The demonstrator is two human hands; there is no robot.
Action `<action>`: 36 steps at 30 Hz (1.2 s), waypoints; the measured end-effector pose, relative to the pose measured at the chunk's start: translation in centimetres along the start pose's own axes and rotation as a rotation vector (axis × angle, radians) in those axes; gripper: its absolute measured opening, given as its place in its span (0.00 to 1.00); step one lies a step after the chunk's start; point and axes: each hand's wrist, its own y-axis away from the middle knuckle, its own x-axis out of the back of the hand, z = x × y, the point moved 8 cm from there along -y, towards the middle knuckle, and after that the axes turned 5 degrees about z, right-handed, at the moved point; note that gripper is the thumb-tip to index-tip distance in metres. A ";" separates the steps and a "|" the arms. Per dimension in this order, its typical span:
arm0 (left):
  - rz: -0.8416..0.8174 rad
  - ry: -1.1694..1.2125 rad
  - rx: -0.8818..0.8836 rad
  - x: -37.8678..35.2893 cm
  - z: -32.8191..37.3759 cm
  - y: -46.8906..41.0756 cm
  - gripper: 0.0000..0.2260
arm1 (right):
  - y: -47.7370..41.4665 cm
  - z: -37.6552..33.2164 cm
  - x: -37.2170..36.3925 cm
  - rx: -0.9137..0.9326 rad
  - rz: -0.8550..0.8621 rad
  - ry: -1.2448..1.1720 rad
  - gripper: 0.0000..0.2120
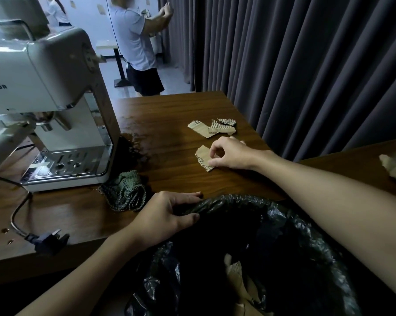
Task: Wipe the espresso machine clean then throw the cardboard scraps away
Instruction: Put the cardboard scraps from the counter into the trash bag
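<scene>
A white espresso machine (55,106) stands at the left of the wooden table (169,115). A crumpled green cloth (124,192) lies in front of it. My right hand (231,153) pinches a cardboard scrap (202,156) lying on the table. A few more torn scraps (215,128) lie just beyond it. My left hand (167,215) grips the rim of a black bin bag (272,236) held at the table's front edge. Cardboard pieces (235,277) lie inside the bag.
The machine's cable and plug (46,241) lie loose on the table at the front left. A dark wet patch (135,147) sits beside the machine. Grey curtains (306,65) hang on the right. A person (137,46) stands beyond the table. Another table (363,160) with scraps is at the right.
</scene>
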 end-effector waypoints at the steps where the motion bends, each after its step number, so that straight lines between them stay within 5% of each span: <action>1: 0.000 0.001 0.002 0.0 0.0 0.0 0.16 | 0.1 0.1 -0.1 -0.012 -0.013 -0.034 0.11; 6: -0.003 0.008 0.009 0.0 0.2 0.0 0.16 | 1.8 -0.2 0.3 -0.138 -0.036 -0.305 0.32; 10: -0.010 0.025 0.017 0.1 0.5 0.2 0.16 | 3.9 -0.7 1.6 -0.206 -0.047 -0.542 0.28; 14: -0.010 0.044 0.019 0.0 0.3 0.2 0.16 | 7.9 -2.9 3.2 -0.117 -0.299 -0.869 0.22; 17: -0.006 0.039 0.016 0.0 0.3 0.2 0.16 | 10.1 -4.5 3.6 0.002 -0.531 -0.736 0.18; 23: -0.003 0.044 0.021 0.0 0.5 0.2 0.16 | 4.7 -1.9 3.4 -0.088 -0.094 -0.488 0.17; 30: -0.004 0.007 0.013 -0.1 0.1 0.0 0.16 | -1.1 0.1 0.8 -0.199 -0.007 -0.341 0.35; 36: -0.009 0.002 0.005 -0.1 0.0 0.1 0.16 | -3.1 1.4 -0.2 -0.266 -0.049 -0.189 0.40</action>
